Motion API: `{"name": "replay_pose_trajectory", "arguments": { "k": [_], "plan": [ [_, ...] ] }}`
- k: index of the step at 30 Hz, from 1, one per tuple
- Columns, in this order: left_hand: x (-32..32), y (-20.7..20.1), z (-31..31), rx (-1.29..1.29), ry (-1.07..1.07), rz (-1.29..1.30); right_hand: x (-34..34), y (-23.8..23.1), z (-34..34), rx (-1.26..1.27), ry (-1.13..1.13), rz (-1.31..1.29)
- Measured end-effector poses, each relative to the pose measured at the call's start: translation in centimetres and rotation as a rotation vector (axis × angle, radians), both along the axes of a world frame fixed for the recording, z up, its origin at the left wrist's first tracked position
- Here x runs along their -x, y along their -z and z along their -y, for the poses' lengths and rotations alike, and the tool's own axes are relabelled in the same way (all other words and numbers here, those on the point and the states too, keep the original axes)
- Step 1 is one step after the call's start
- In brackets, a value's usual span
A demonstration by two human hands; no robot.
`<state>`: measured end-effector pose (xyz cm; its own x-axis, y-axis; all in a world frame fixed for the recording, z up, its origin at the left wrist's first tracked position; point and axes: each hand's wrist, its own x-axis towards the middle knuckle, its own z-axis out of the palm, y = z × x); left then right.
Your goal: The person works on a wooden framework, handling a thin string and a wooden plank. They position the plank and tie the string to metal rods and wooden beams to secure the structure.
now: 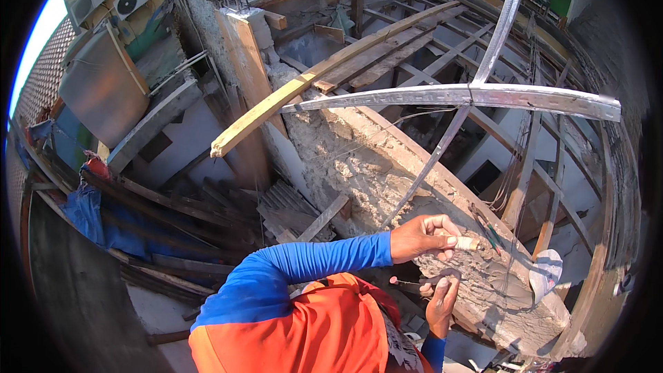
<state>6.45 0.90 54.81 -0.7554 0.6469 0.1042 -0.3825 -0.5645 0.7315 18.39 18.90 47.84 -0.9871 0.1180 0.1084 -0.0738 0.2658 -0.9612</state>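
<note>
My left hand (423,237), in a blue sleeve, reaches over a rough masonry wall top (359,173). Its thumb and fingers pinch a short pale yellowish piece (467,243), whose kind I cannot make out. Just below it, my right hand (442,302) is closed around a dark slim tool (436,279). A thin shaft with a pinkish end points left from that tool. Beyond the left hand, a long thin tool with red and green parts (494,233) lies on the wall. A pale grey rounded thing (545,273) rests farther right.
A metal channel (525,97) crosses another above the wall. A yellowish timber beam (331,69) juts out to the left. Open roof framing (552,179) lies beyond the wall, with gaps between its members. Stacked planks and blue sheeting (86,214) are at left.
</note>
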Motion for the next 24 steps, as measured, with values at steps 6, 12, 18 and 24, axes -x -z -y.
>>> {"name": "replay_pose_trajectory", "arguments": {
  "k": [6, 12, 18, 24],
  "plan": [
    [-0.1, 5.4, 6.9, 0.857, 0.343, -1.068, 2.4, -1.7, -0.4, -0.153, -0.104, -0.025],
    [-0.2, 3.0, 6.0, 0.222, -0.334, -0.038, 3.5, -0.9, 3.4, -0.078, -0.340, -0.055],
    [-4.9, 4.6, 9.0, 0.515, 0.415, -0.418, 5.4, -3.1, 3.7, -0.085, -0.477, 0.143],
    [-5.3, 4.8, 8.6, 0.111, -0.726, 0.229, 4.1, 1.9, 4.9, -0.076, -0.609, 0.090]
  ]
}}
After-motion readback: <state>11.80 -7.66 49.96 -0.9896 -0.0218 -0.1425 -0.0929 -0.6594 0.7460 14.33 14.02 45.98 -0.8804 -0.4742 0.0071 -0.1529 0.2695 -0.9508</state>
